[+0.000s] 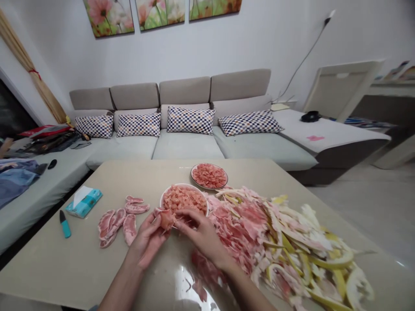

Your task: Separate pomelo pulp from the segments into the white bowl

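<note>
A pink pomelo segment (166, 219), partly stripped of its skin, is gripped between the thumb and fingers of my left hand (149, 239). My right hand (200, 233) pinches the segment's right side; exactly what its fingertips hold is too small to make out. Just behind both hands, a white bowl (207, 209) is heaped with peeled pomelo flesh (184, 198). Left of my left hand lie several unpeeled pomelo segments (110, 222) in their pale membrane. To the right, a big pile of pink membranes (238, 229) spreads over the table.
Yellow-green pomelo rinds (333, 259) cover the table's right side. A plate of pomelo flesh (209, 175) stands behind the bowl. At left are a tissue pack (84, 203) and a teal-handled knife (65, 226). Beyond the table (152, 170) is a sofa (188, 144).
</note>
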{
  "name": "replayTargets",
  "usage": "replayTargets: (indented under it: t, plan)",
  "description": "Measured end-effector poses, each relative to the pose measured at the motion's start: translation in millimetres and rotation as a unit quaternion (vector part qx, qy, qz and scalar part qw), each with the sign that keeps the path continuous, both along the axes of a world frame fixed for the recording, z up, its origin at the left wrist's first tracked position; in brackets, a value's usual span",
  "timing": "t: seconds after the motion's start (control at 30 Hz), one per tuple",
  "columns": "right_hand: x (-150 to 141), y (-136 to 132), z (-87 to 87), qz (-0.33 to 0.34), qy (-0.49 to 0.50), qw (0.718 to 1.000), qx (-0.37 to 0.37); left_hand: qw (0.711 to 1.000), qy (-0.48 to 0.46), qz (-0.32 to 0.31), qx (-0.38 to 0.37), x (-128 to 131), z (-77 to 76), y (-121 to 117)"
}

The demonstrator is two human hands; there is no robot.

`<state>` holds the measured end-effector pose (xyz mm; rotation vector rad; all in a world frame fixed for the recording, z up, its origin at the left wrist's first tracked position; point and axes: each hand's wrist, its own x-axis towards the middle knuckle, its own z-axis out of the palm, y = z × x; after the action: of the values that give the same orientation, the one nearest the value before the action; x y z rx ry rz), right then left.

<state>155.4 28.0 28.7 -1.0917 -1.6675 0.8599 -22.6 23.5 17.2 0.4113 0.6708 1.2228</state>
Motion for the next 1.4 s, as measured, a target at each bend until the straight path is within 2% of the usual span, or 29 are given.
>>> replayTargets:
  t: [0.13,0.37,0.63,0.77,1.13,1.4]
  plan:
    - [-16,-10,-4.4,-0.058,0.05,0.996,0.049,0.999,0.03,-0.004,0.012,5,0.9,-2]
    - [-23,-7,-5.4,-0.039,0.0,0.997,0.073,0.993,0.101,0.038,0.052,7,3.3,-5]
    - [-20,1,1.8,-0.001,0.055,0.997,0.045,0.99,0.123,0.059,0.042,6,-0.9,-5]
    - [-14,8,0.3,0.013,0.065,0.998,0.005,0.992,0.107,0.056,0.03,6,-4.5,-1]
    - [-13,22,-29.5,0.013,0.161,0.983,-0.09,0.995,0.066,0.077,0.003,9,-13.0,4]
    - [-15,37,-41.6,0.003,0.252,0.949,-0.188,0.996,0.031,0.087,-0.014,14,-13.4,14]
